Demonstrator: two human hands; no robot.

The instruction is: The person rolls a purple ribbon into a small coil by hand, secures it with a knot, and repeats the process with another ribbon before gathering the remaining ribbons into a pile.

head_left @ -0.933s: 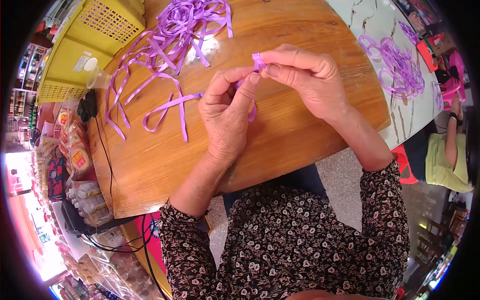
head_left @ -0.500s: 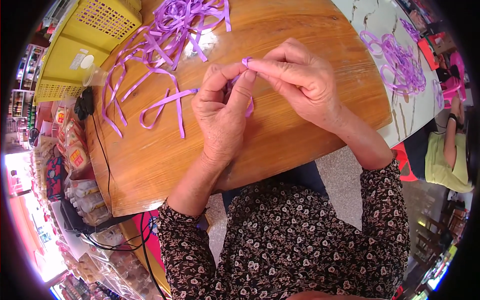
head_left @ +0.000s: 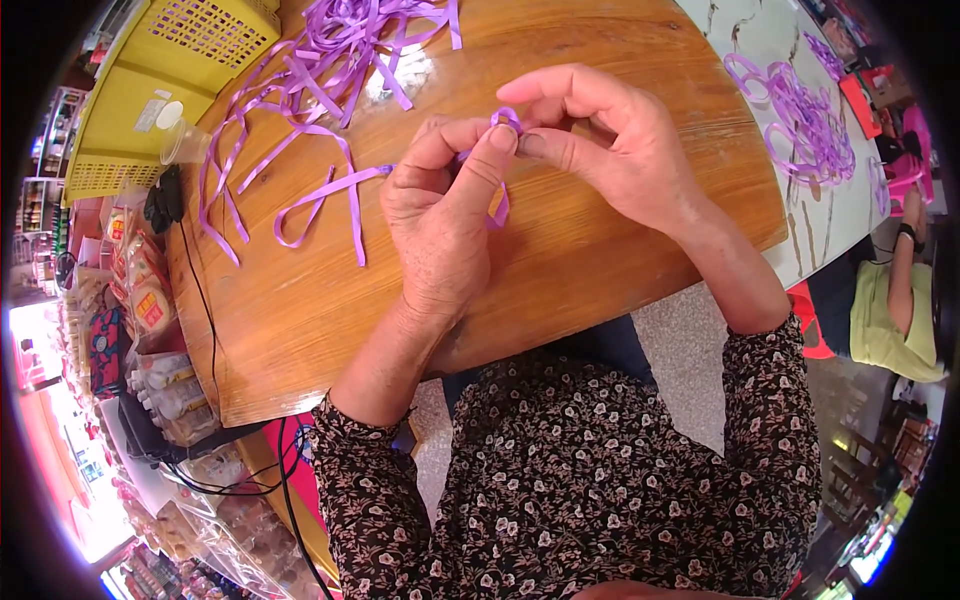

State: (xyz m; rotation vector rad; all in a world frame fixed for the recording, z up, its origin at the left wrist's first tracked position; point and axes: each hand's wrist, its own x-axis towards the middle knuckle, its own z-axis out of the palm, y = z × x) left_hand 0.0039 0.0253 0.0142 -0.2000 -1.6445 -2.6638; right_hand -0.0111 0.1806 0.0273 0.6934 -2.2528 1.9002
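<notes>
Ribbon loop (head_left: 506, 112) stays pinched in the left hand (head_left: 440, 215), which seems to do most holding as the right hand (head_left: 635, 150) opens beside it, pointer finger (head_left: 545, 82) lifting away.

Head-worn fisheye view, facing down, close above left hand (head_left: 442, 212), right hand (head_left: 632, 155)

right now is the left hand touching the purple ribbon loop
Touching. The head view shows it: the left hand pinches the purple ribbon loop at its fingertips, with the loop poking up just beyond them.
</notes>
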